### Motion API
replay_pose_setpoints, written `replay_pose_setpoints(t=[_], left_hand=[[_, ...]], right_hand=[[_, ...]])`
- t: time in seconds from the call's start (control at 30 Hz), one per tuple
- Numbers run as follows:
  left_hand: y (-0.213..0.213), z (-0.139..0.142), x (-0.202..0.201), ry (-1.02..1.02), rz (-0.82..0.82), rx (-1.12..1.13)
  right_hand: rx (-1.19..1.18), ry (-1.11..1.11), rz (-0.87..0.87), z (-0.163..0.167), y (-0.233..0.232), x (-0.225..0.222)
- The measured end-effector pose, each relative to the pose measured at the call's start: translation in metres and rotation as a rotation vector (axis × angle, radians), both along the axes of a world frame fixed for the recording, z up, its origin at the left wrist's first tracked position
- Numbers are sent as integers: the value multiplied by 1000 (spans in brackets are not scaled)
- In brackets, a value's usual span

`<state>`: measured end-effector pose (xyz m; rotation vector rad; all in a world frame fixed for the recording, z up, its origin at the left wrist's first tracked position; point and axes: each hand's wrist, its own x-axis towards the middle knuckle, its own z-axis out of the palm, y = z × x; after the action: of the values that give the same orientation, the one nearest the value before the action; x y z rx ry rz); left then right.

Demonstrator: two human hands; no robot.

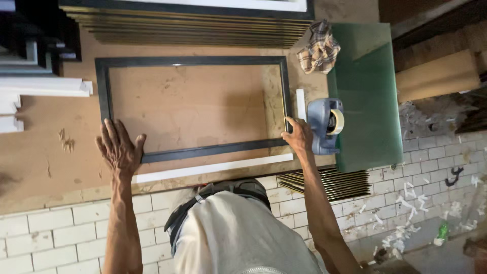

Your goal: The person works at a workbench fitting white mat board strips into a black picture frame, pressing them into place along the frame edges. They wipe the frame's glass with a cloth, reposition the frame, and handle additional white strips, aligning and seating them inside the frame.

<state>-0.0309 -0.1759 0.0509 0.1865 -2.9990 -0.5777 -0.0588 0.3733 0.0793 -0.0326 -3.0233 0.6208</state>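
Note:
A dark rectangular picture frame [193,62] lies flat on a brown board worktop [45,152]. My left hand [119,147] rests spread and flat on the frame's near left corner. My right hand [299,136] presses the near right corner, fingers curled over the frame's edge. Neither hand grips anything. A white strip [213,169] lies along the worktop's near edge, just below the frame.
A blue tape dispenser [324,124] sits just right of my right hand, beside a green glass sheet [362,96]. A checked cloth [318,50] lies at the back right. Stacked mouldings [193,28] line the far side; more strips [329,183] stick out below the worktop. White mouldings [40,87] lie left.

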Motion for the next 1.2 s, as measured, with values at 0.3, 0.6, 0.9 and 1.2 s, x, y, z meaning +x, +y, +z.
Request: replay_pose_setpoints(t=[0.3, 0.6, 0.9, 1.2], left_hand=[[-2, 1, -14, 312, 249, 126], [0, 0, -15, 370, 315, 70], [-2, -11, -14, 361, 327, 59], [-26, -29, -27, 347, 233, 19]], right_hand=[[136, 285, -70, 43, 40, -140], [542, 48, 41, 63, 58, -238], [362, 69, -139, 47, 75, -229], [-114, 103, 278, 48, -148, -24]])
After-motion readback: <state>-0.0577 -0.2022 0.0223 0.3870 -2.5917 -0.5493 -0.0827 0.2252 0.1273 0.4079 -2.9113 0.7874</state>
